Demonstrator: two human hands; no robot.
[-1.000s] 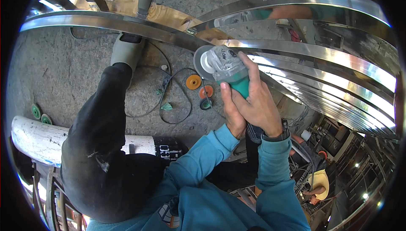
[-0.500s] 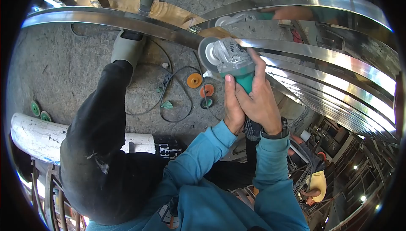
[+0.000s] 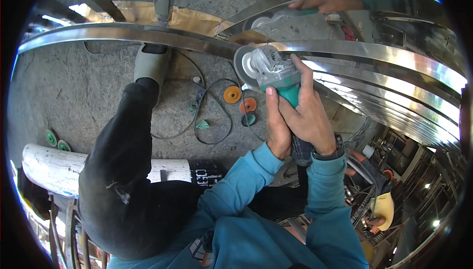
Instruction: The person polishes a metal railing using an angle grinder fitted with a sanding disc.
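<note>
Higher than a second ago, my angle grinder (image 3: 270,70) now presses its disc against the joint of the polished steel bands (image 3: 374,52), my right hand (image 3: 309,117) clamped over its green body, my left hand (image 3: 277,130) gripping beneath, above an orange disc (image 3: 232,94) lying on the concrete floor (image 3: 74,86).

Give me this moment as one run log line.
left hand: gripping grinder | right hand: gripping grinder | wheel: at steel rail | floor: orange disc

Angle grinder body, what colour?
Teal green, with a silver-grey front end, on the angle grinder. Head view shows it best.
</note>
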